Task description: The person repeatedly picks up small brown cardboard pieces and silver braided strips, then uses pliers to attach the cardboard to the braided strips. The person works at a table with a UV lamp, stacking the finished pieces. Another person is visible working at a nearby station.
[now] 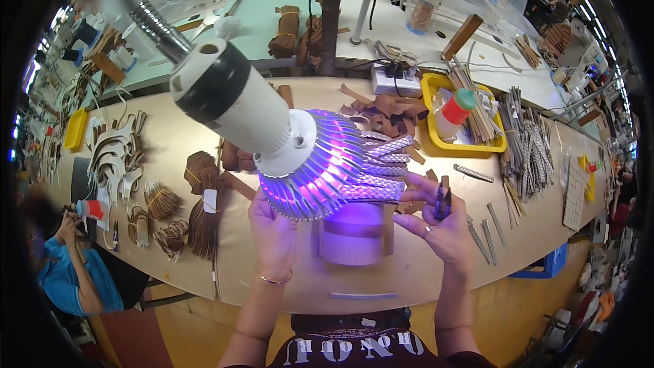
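Observation:
A white lamp (238,99) with a grey finned head glows purple over the middle of the bench. Beneath it stands a round block (351,245) with a brown strip across it. Several pale braided strips (388,163) stick out at the lamp's right side. My left hand (272,228) is at the lamp's lower left rim; its fingertips are hidden behind the fins. My right hand (436,221) is closed round a small black pointed tool (443,203), its thumb and forefinger near the end of the lowest braided strip.
A yellow tray (501,146) holds a red bottle with a green cap (455,112) and thin strips. Brown scraps (392,112) lie behind the lamp. Tied brown strip bundles (203,225) lie left, grey strips (524,143) right. A person in blue (78,272) sits far left.

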`<state>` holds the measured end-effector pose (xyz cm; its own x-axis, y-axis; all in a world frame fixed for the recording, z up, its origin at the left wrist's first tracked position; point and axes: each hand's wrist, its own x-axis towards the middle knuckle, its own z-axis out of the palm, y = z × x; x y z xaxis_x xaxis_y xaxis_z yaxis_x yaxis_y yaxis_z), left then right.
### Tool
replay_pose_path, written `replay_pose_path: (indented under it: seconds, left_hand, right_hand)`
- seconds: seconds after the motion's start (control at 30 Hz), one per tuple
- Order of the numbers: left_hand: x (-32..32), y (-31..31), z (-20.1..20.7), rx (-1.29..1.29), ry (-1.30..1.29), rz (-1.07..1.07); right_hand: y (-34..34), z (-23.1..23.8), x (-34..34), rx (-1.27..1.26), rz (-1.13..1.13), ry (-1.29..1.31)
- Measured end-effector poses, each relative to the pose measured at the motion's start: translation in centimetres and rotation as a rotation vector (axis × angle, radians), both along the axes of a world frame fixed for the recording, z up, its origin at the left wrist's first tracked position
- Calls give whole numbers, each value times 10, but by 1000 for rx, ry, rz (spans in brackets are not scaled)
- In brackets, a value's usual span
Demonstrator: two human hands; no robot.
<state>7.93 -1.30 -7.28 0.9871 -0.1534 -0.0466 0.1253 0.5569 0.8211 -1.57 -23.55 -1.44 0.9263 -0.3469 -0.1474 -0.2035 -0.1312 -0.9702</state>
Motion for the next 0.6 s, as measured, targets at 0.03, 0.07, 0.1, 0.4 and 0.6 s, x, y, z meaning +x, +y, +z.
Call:
replay_pose_path:
  seconds: [0.03, 0.07, 0.1, 0.4, 0.6]
  left_hand:
    - [0, 2, -3, 24, 18, 10]
    - [1, 5, -6, 52, 33, 19]
    - [1, 8, -7, 78, 39, 20]
    - [-17, 34, 12, 172, 10, 112]
    - [-69, 23, 17, 67, -70, 221]
  right_hand:
    - [3, -2, 1, 26, -8, 7]
    - [5, -3, 2, 36, 6, 1]
    - [8, -4, 5, 48, 23, -7]
    - [58, -3, 27, 386, 34, -252]
    - [86, 1, 16, 515, -305, -395]
